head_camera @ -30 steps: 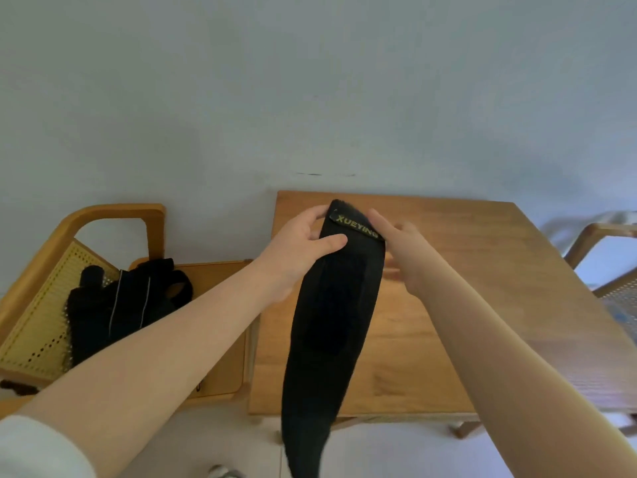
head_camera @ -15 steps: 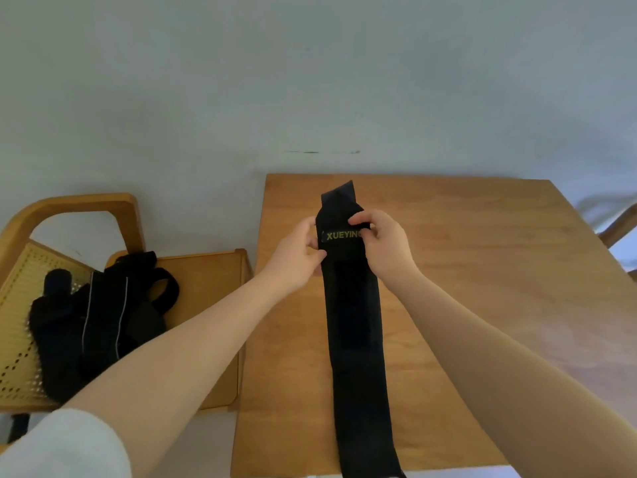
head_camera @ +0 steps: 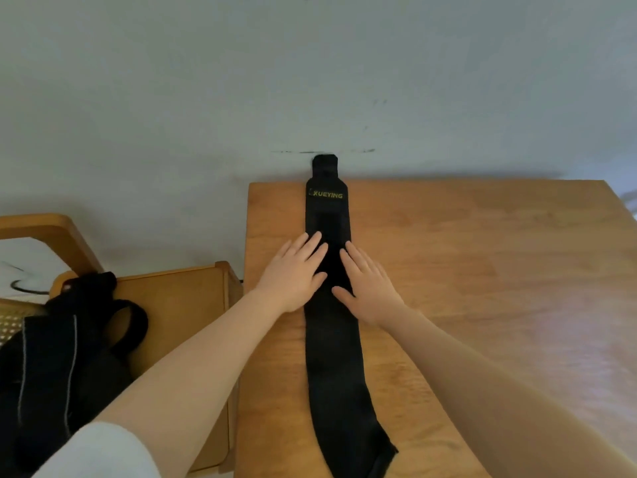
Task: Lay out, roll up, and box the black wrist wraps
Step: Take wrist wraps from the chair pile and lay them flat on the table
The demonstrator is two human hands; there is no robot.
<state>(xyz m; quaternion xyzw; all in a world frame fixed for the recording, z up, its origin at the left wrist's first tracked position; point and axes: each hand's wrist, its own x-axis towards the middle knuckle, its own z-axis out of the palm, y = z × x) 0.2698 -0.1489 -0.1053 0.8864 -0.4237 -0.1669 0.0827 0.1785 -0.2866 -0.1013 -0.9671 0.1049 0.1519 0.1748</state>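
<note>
wrap: one black wrist wrap (head_camera: pixel 332 357) lies flat and lengthwise on the wooden table (head_camera: pixel 482 270), near the table's left edge. Far end narrows to a tab that runs past the table's back edge and sits up against the wall (head_camera: pixel 310 81). Yellow "XUEYING" lettering just below that tab. Near end reaches the front edge, slightly rumpled there.
left hand: left hand (head_camera: pixel 293 276) palm down, fingers straight and together, pointing away from the body. Fingertips and thumb lie on the wrap's left edge, heel of the palm on bare wood. Grips nothing, just presses flat.
right hand: right hand (head_camera: pixel 370 288) mirrors it, palm down, fingers extended and angled slightly inward. Thumb and index side rest on the wrap's right edge, rest of the palm on the table. No curl, nothing pinched.
arms: both forearms reach forward and converge on the wrap's upper half. Hands close together, a strip of black fabric between them. White sleeve (head_camera: pixel 100 450) at the left elbow.
chair: wooden chair (head_camera: pixel 179 305) left of the table, just beside it, with black strappy gear (head_camera: pixel 65 357) piled on the seat. Can't tell what that gear is.
</note>
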